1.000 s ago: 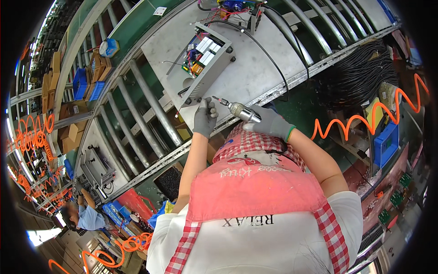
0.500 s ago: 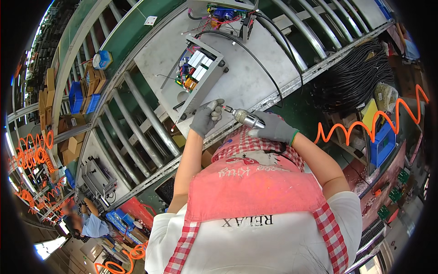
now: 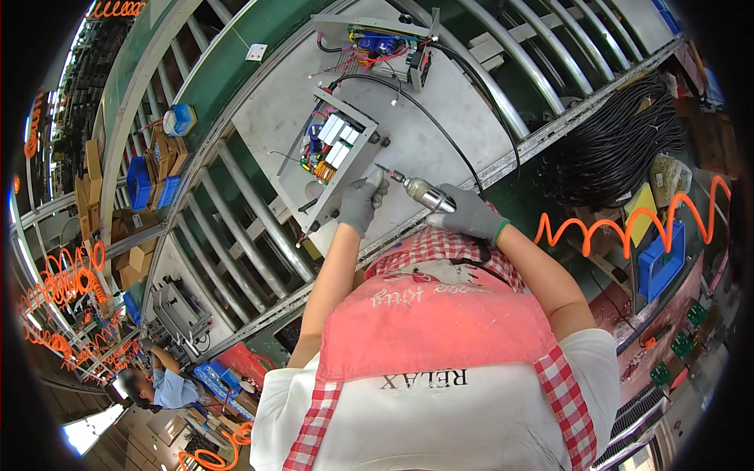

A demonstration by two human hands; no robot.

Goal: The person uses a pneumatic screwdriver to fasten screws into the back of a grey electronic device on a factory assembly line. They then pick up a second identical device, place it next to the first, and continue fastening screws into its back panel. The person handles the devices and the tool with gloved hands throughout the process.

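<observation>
To my right I note a heap of black cables (image 3: 609,145) beside a clear plastic bag (image 3: 670,179), then a blue bin (image 3: 646,272) and small green circuit boards (image 3: 679,337). Off to my left, blue containers (image 3: 139,184) sit near cardboard boxes (image 3: 143,259); farther down, orange coiled hoses (image 3: 71,282) hang by a co-worker in a light-blue top (image 3: 174,390).

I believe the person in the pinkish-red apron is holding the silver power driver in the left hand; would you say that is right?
Not quite: the head view shows the silver power driver in the right hand of the person in the pinkish-red apron.
</observation>
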